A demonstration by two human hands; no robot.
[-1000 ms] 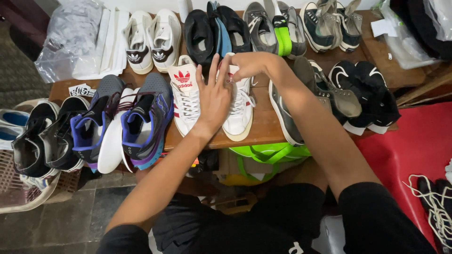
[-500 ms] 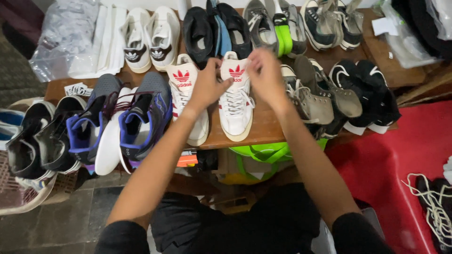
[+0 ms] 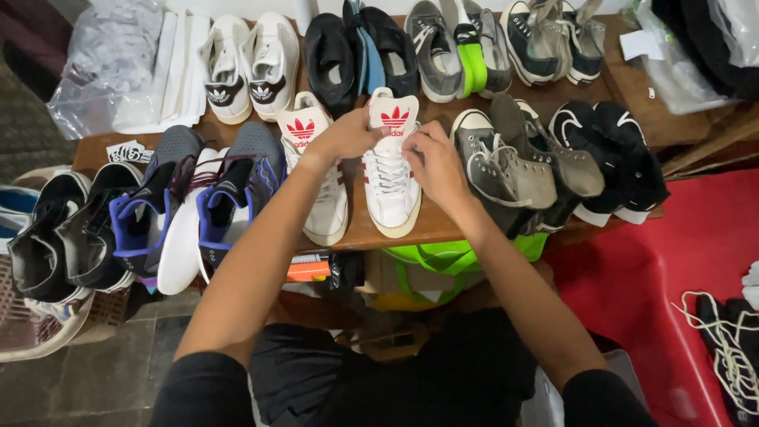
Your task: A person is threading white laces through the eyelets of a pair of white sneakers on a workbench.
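White sneaker [image 3: 391, 186] in both hands on the bench [image 3: 443, 229]!
Left hand [image 3: 348, 134] and right hand [image 3: 435, 162] each have a grip clenched on it.

Left of the hands I see blue-and-black high-tops [image 3: 237, 190] and black shoes [image 3: 63, 229]. Right of them sit grey high-tops [image 3: 514, 166] and black sneakers [image 3: 617, 154]; beyond them, white sneakers [image 3: 249, 67] and a clear plastic bag [image 3: 103, 63].

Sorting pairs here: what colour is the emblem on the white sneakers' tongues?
Red, on the white sneaker tongue; head view.
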